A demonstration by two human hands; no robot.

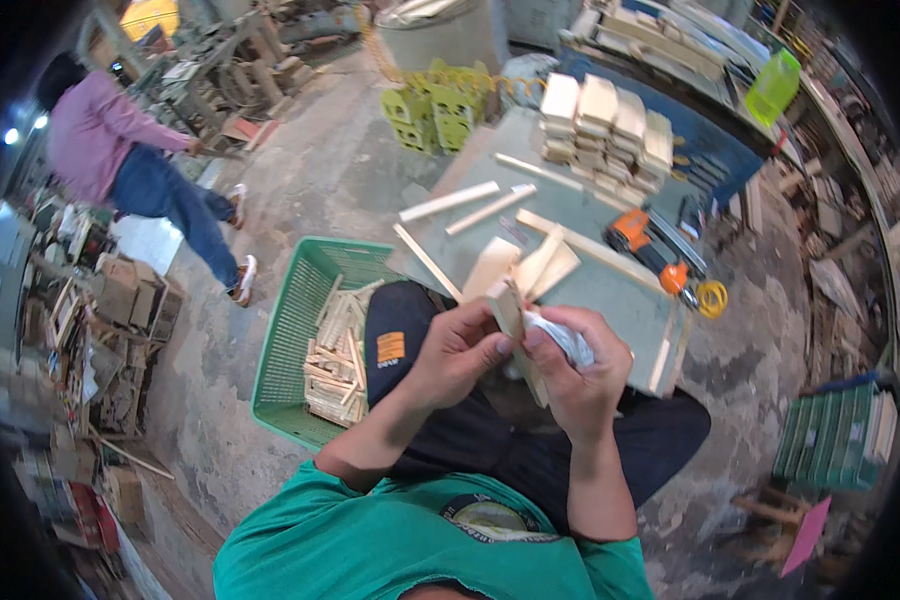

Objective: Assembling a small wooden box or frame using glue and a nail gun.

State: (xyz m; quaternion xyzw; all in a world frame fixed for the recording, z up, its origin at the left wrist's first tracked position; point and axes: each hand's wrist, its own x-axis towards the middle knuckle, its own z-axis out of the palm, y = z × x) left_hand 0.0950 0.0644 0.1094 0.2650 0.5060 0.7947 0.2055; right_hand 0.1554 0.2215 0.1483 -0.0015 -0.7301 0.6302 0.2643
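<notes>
My left hand (454, 352) pinches the edge of a narrow pale wooden board (507, 308), which is held up on end above my lap. Opposite it, my right hand (584, 372) is closed around a crumpled whitish plastic bag (567, 338). Its thumb and fingertips press close against the board, and what lies between them is hidden. Just beyond the hands, flat wooden pieces (538, 268) overlap on a low grey-green worktable (450, 235). Loose wooden strips (450, 201) lie farther left on it.
A green plastic basket (275, 340) of short sticks stands at my left. Stacked boards (610, 125) sit on the table's far side. An orange-and-black power tool (632, 235) lies at its right, near a yellow ring (711, 299). A person (120, 150) walks at far left.
</notes>
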